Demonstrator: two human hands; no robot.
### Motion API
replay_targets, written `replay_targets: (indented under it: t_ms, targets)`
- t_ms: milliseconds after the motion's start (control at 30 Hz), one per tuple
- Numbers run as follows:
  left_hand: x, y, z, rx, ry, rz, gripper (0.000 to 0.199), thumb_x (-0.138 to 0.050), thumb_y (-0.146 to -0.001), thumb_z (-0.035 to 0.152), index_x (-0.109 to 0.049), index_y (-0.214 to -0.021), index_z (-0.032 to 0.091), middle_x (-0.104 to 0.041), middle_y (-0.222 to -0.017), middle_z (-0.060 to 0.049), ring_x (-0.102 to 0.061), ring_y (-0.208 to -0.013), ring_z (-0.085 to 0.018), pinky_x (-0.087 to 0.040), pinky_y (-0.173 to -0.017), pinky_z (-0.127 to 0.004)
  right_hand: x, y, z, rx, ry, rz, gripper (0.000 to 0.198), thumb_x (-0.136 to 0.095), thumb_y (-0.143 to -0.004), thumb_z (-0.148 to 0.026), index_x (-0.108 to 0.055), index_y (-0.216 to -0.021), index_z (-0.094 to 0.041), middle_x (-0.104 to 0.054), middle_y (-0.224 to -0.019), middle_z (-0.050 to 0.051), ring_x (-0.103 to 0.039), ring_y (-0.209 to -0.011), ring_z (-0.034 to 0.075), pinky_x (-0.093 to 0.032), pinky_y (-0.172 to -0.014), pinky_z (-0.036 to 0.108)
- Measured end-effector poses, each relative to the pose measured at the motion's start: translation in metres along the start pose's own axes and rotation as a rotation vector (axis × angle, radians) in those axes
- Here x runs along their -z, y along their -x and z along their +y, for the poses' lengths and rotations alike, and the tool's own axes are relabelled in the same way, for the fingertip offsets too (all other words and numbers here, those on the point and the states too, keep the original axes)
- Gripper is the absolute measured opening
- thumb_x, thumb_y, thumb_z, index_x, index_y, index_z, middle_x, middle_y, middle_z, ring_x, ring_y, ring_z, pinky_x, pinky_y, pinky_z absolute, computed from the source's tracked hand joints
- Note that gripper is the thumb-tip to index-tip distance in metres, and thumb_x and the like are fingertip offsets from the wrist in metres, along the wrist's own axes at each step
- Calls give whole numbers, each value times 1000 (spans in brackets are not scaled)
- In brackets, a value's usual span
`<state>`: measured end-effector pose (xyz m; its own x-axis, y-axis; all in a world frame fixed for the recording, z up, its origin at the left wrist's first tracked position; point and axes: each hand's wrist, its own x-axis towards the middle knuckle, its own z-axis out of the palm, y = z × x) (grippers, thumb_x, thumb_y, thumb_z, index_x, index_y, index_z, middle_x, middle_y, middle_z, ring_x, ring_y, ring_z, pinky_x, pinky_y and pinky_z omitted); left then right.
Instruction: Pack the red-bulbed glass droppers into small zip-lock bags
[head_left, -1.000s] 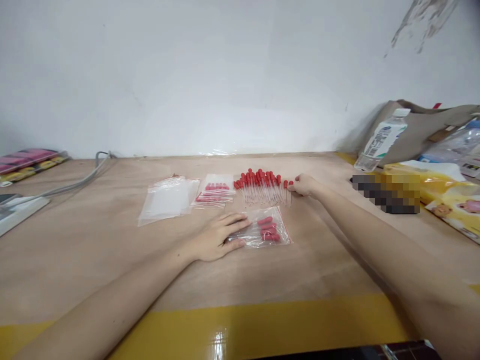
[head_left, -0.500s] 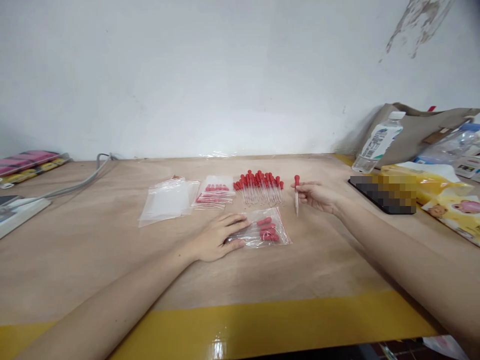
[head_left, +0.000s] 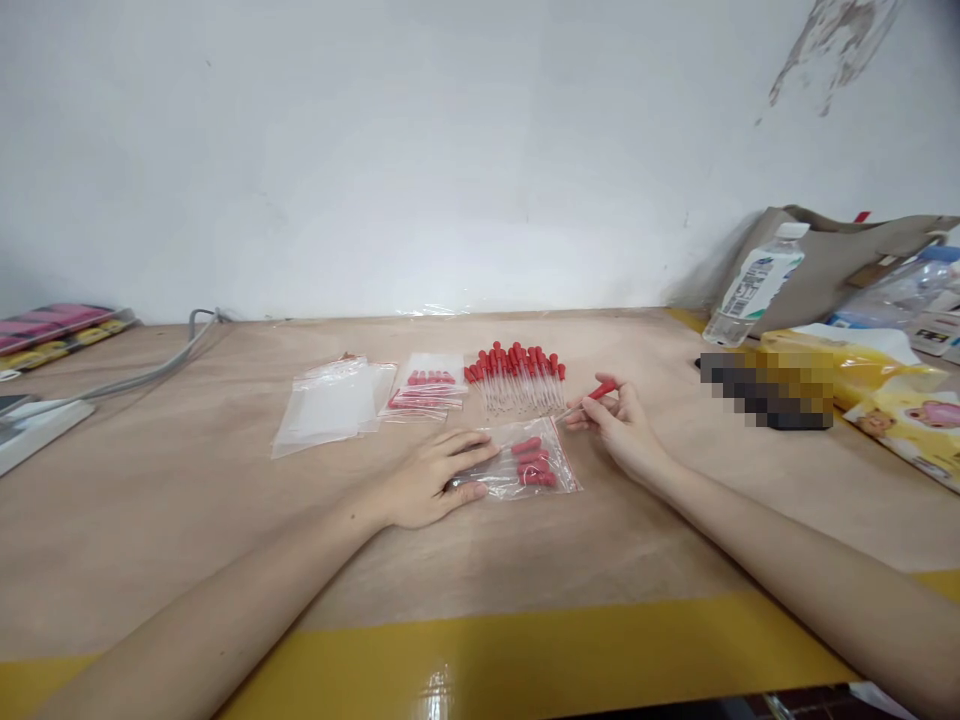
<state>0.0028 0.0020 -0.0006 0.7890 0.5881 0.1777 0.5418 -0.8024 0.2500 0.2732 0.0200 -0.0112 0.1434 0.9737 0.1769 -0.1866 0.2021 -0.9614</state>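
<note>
My right hand [head_left: 611, 420] pinches a dropper [head_left: 602, 388] with a red rubber bulb. The dropper is tilted, its thin tip pointing left at the open-looking right end of a clear zip bag [head_left: 502, 482]. Inside that bag lie several droppers, their red bulbs [head_left: 534, 462] toward the right. My left hand [head_left: 435, 475] lies flat on the bag's left end, thumb and fingers apart, holding it against the table. Behind the bag is a row of loose droppers [head_left: 517, 375] with red bulbs and clear stems.
Flat clear bags [head_left: 330, 400] lie at the back left, beside stacked filled bags [head_left: 426, 385]. On the right are a partly blurred dark object [head_left: 765, 388], a yellow packet [head_left: 840, 355], a water bottle [head_left: 757, 285] and a grey bag [head_left: 832, 250]. A cable [head_left: 165, 360] runs along the left.
My right hand has moved slightly down and toward the zip bag, tipping the dropper from upright to slanted with its tip leftward. My left hand has stayed on the bag.
</note>
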Motion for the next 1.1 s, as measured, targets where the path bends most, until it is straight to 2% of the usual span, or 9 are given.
replay_targets:
  t_ms: [200,367,467,567,633,900,1100]
  targets:
    - [0,1,0,-4,12,5,47,-40,-91,41,-34,-135,28,-37,-139,-5,-33,-127,-23,-29,-105,-42,-2,7,1,-30,40,16,46,-64,-66,-34,-32,-98,-25,-57,-63,-7,-60,-53,12,-50,-54,26]
    - [1,1,1,13,25,7,49,-41,-91,42,-32,-136,27,-36,-139,-6,-34,-127,-23,-30,-104,-42,2,9,-1,-153,-99,-73,31,-60,-72,-34,-39,-93,-25,-60,-73,-2,-65,-68,14,-53,-72,33]
    - [1,1,2,28,23,2,51,-41,-91,42,-29,-137,26,-36,-139,-6,-33,-127,-23,-29,-104,-42,5,10,-3,-244,-87,-126,20,-59,-74,-35,-48,-84,-22,-62,-77,2,-64,-70,14,-52,-75,32]
    - [2,1,3,34,20,-4,51,-40,-91,42,-28,-138,26,-36,-139,-7,-33,-128,-23,-29,-105,-42,10,10,-3,-312,-11,-197,18,-65,-69,-27,-53,-80,-18,-63,-77,3,-61,-64,11,-52,-66,26]
    - [2,1,3,38,19,-7,51,-41,-91,42,-28,-138,26,-36,-139,-7,-33,-128,-23,-29,-104,-42,12,10,-3,-308,4,-208,22,-67,-67,-24,-53,-83,-19,-64,-75,1,-60,-61,9,-51,-61,24]
    - [2,0,4,31,28,-1,50,-42,-91,41,-29,-137,26,-37,-138,-6,-34,-127,-22,-29,-105,-41,10,13,-8,-289,273,-269,28,-70,-66,-33,-49,-76,-17,-61,-56,-2,-54,-49,6,-45,-52,19]
    - [3,-1,4,28,18,0,50,-41,-91,42,-29,-137,27,-36,-139,-7,-34,-127,-23,-29,-104,-42,6,12,1,-207,354,-330,32,-72,-62,-38,-52,-77,-18,-55,-51,-6,-47,-43,5,-35,-40,17]
